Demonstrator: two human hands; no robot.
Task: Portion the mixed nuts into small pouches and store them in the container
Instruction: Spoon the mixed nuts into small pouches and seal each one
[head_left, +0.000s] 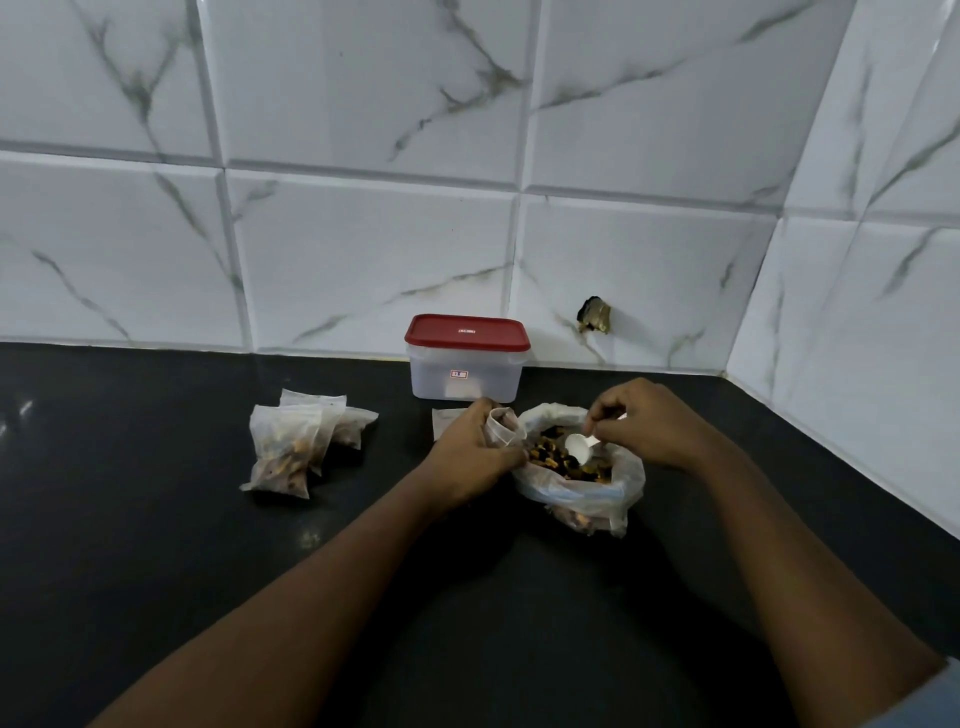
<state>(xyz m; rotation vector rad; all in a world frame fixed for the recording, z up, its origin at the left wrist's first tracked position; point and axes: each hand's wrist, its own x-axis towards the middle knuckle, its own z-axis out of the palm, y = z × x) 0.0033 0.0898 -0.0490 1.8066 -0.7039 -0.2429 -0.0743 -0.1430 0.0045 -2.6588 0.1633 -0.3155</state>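
Observation:
A large clear bag of mixed nuts (576, 488) lies open on the black counter. My right hand (644, 421) pinches the handle of a white plastic spoon (577, 448), whose bowl dips into the nuts. My left hand (470, 449) grips a small clear pouch (503, 427) with its mouth held open beside the bag's left edge. A few filled pouches (298, 441) lie in a pile to the left. Behind the hands, against the wall, stands a translucent container (462, 376) with its red lid (466, 332) closed.
A flat stack of unfilled pouches (447, 418) peeks out behind my left hand. The black counter (156, 519) meets white marble-look tiled walls at the back and on the right. A dark hole (594, 314) breaks the back tile.

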